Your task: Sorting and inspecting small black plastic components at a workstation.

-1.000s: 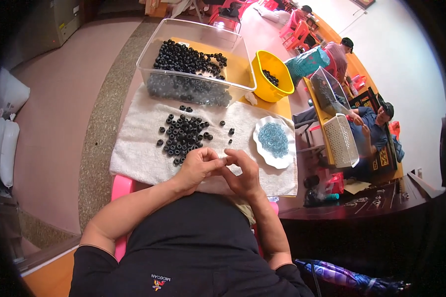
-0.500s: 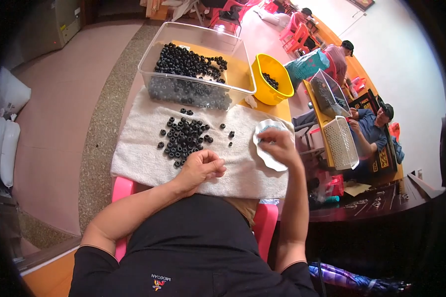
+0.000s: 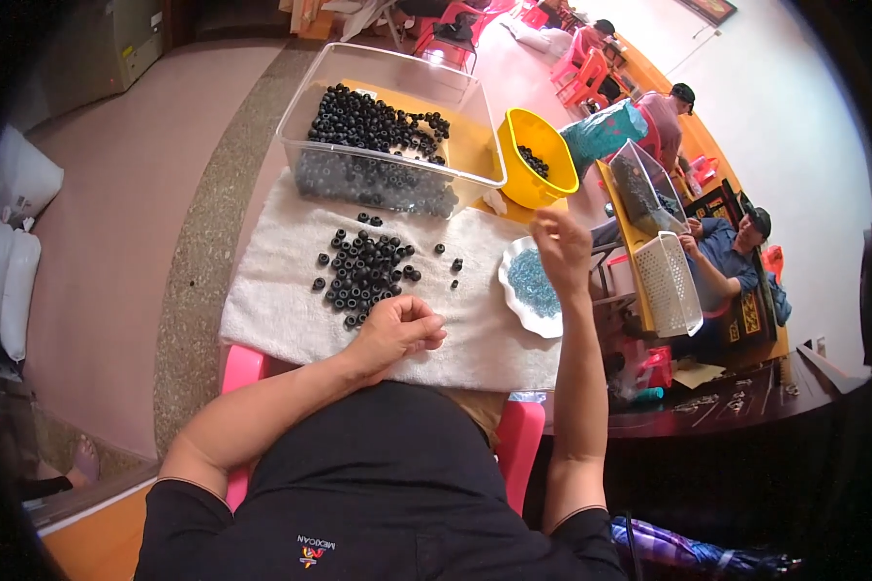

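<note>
My left hand (image 3: 399, 337) rests on the white towel (image 3: 276, 300), thumb and fingertips pinched together; anything between them is too small to make out. Just beyond it lies a loose pile of small black round parts with holes (image 3: 366, 276), and a few single ones sit to its right. My right hand (image 3: 563, 247) is raised beside the far right edge of a white scalloped dish (image 3: 530, 327), its fingers curled closed. What they hold, if anything, is hidden. Tiny light-blue pieces (image 3: 531, 283) fill the dish.
A clear plastic bin (image 3: 475, 145) of black parts stands at the back of the table, beside a yellow tub (image 3: 521, 124) holding some more. To the right, a person in a blue shirt (image 3: 722, 254) sits behind a white perforated basket (image 3: 667, 286). White sacks (image 3: 17, 290) stand at left.
My right hand has lifted from over the dish and moved away toward the yellow tub, uncovering the blue pieces. The left hand keeps its pinch. A foot now shows at lower left.
</note>
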Available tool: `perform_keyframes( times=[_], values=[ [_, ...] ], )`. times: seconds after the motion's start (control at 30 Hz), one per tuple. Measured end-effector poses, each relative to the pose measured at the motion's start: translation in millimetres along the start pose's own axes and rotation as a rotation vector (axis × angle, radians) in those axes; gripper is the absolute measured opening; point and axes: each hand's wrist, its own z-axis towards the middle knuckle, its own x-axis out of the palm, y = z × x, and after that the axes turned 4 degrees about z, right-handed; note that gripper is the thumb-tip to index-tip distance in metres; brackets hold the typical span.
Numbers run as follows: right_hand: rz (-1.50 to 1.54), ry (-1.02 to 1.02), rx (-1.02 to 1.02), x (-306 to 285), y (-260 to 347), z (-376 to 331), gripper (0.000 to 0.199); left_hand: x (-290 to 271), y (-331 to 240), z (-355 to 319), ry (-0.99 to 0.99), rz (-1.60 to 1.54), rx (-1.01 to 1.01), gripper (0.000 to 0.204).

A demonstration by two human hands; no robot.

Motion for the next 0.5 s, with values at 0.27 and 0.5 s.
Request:
perform_keyframes(
  times=[0.27, 0.5],
  values=[
    [0.064, 0.229, 0.164, 28, 22, -52, 0.015, 3, -3, -2, 0.006, -0.005, 0.009, 0.015],
    [0.033, 0.238, 0.097, 31, 22, -64, 0.016, 3, -3, -2, 0.004, 0.02, -0.003, 0.014]
  ],
)
